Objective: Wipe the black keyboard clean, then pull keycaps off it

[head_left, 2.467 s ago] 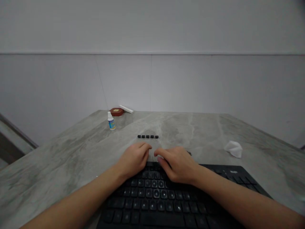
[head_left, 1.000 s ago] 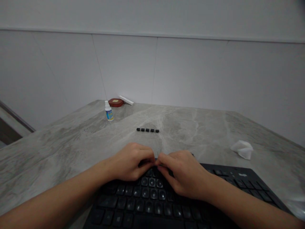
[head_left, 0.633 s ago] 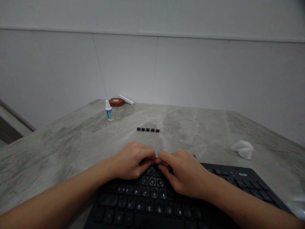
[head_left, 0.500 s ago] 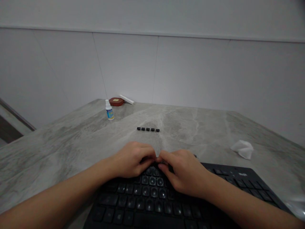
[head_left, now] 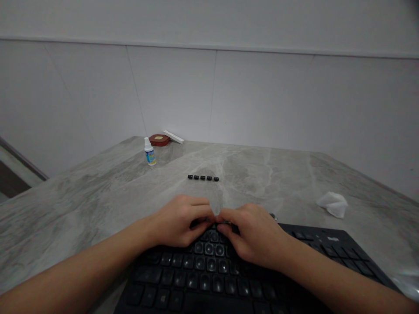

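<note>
A black keyboard (head_left: pixel 209 279) lies on the grey marble table (head_left: pixel 98 196) close to me. Both hands rest on its top rows. My left hand (head_left: pixel 181 220) is curled, its fingertips pinching at a key near the far edge. My right hand (head_left: pixel 253 233) is curled too, fingertips meeting the left ones at the same spot. What the fingers pinch is hidden. A short row of several loose black keycaps (head_left: pixel 203 178) lies on the table beyond the hands.
A small white bottle with a blue label (head_left: pixel 150 151) stands at the back left, with a round red-brown tin (head_left: pixel 159 139) and a white stick (head_left: pixel 173 136) behind it. A crumpled white tissue (head_left: pixel 332 204) lies at the right. A tiled wall closes off the back.
The view tilted down early on. Both hands drew slightly closer to me along the keyboard's top rows and stayed pinched together; over the last second they barely moved.
</note>
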Available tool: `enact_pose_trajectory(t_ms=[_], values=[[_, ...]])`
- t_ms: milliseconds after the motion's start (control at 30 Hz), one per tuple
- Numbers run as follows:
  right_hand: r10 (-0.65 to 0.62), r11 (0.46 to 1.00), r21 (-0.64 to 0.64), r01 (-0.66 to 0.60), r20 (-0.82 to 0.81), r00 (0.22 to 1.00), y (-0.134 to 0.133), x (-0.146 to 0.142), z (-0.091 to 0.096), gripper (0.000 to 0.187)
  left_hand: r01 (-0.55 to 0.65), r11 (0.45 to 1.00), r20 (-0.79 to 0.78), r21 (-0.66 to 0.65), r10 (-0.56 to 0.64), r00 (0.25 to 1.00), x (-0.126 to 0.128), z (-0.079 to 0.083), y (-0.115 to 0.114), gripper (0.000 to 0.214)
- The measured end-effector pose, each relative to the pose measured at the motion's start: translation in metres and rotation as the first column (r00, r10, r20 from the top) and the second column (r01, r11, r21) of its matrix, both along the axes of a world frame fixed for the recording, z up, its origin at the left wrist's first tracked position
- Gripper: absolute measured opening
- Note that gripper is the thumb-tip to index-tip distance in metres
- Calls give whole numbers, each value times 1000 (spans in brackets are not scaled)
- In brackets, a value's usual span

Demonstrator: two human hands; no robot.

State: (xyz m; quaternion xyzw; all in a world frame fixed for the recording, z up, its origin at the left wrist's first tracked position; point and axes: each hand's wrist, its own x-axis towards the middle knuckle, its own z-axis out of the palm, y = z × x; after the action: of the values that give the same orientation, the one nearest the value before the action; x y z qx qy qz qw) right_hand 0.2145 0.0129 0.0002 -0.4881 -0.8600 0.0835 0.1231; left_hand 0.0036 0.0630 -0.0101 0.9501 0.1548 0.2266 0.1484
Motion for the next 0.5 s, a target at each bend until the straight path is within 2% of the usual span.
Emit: enact_pose_trajectory(t_ms=[233, 500], values=[[4, 1000, -13, -4, 1, 1000, 0, 1, 2, 22, 33, 998, -25, 58, -32, 999, -3, 0, 1, 34], [15, 1000, -4, -15, 0, 1000, -2, 0, 2, 22, 44, 997, -41, 64, -42, 998, -4, -1, 0, 39]])
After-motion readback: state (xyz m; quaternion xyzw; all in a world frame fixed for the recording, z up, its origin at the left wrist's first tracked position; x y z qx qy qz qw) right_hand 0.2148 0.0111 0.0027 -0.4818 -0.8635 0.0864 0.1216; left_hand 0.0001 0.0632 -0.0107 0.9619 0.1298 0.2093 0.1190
